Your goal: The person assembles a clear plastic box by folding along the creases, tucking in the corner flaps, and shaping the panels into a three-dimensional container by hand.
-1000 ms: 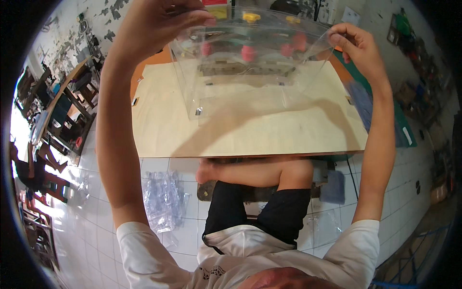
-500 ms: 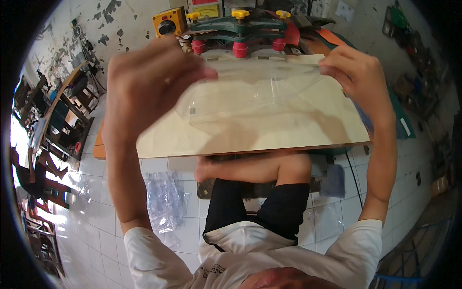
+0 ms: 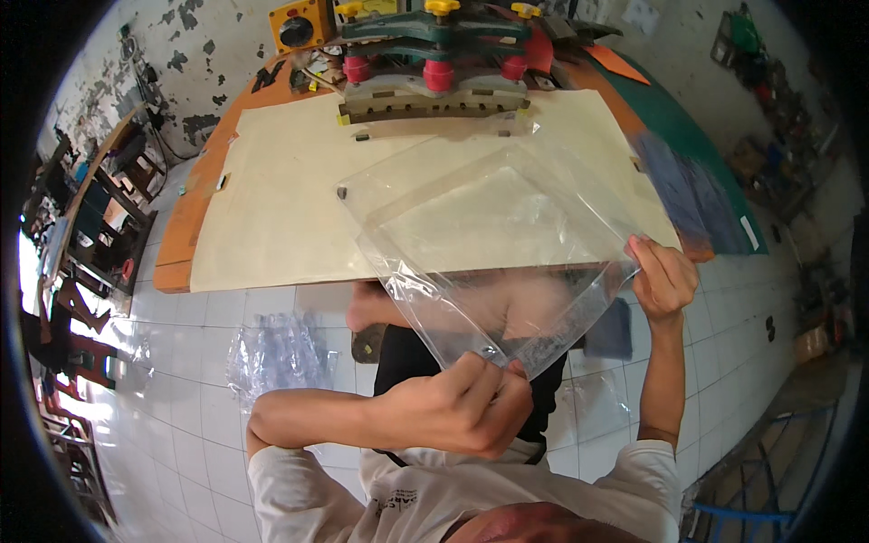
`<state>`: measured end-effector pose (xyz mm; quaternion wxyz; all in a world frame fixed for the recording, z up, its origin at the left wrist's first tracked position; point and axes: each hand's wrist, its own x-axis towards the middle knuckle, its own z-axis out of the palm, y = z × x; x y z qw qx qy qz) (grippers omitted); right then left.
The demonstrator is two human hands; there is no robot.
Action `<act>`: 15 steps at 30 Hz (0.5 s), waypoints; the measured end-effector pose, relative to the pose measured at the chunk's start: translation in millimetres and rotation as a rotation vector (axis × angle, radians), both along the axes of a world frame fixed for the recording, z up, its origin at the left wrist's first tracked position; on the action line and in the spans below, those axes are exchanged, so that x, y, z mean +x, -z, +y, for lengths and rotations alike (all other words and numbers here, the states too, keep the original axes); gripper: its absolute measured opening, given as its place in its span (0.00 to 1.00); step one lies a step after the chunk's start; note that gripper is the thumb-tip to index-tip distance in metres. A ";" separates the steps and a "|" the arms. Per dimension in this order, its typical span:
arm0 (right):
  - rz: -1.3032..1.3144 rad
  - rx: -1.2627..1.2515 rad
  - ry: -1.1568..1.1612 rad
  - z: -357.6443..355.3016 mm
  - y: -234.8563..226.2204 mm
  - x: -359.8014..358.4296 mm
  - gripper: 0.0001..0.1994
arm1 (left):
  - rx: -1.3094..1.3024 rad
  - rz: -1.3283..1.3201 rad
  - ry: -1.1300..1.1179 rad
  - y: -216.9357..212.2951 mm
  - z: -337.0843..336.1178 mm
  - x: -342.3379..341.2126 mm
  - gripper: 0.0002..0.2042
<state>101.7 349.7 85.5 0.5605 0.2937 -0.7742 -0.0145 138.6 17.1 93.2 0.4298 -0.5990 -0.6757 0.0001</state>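
A clear plastic pouch (image 3: 471, 213), creased and with a rectangular seam line inside its edges, stretches from the worktable toward my lap. My left hand (image 3: 480, 398) pinches its near corner, above my thighs. With thumb and fingers, my right hand (image 3: 665, 276) grips the pouch's right corner by the table's front edge. The far part of the pouch lies over a cream sheet (image 3: 272, 199) that covers the tabletop. Through the film I can see the sheet and my bent leg.
Behind the pouch stands a press head (image 3: 434, 100) with green bars, yellow knobs and red posts. A yellow control box (image 3: 300, 29) is at its left. Bluish plastic sheets (image 3: 692, 195) lie on the table's right side. More clear plastic (image 3: 281, 357) lies on the floor.
My hands have come down and nearer from above the table. The left hand has swung across to the pouch's near corner, and the pouch now spreads out over the table edge and my lap.
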 end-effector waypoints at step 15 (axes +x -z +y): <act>0.134 -0.041 0.095 -7.4 5.1 5.4 0.10 | 0.095 0.072 0.043 -25.1 -16.8 -27.4 0.05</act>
